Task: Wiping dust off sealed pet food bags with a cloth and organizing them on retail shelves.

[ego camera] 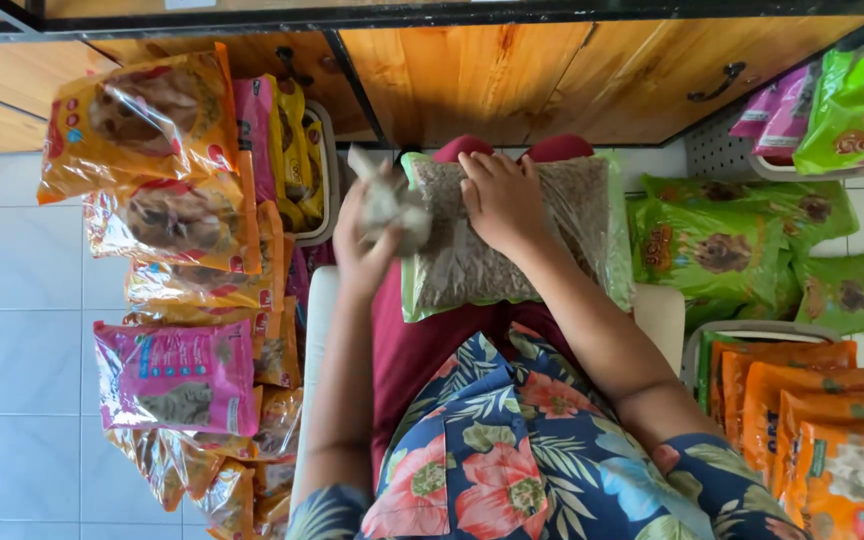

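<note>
I see the clear, green-edged plastic bag of brown pellets point(512, 235) lying across the lap; my right hand point(500, 195) presses flat and open on it, my left hand point(377, 225) bunches its twisted neck. It looks heavy and slumpy; support underneath

Green-edged clear bag point(512, 235), pink packet point(177, 375), orange packets point(812, 410), floral navy shirt point(512, 450)

- Left of the clear pellet bag point(512, 240) on the lap, stacked yellow bags point(167, 170) wall off that side.
- Right of it, green bags point(722, 245) crowd close.
- Beyond it, wooden cabinet doors point(512, 70) close off the way.
</note>
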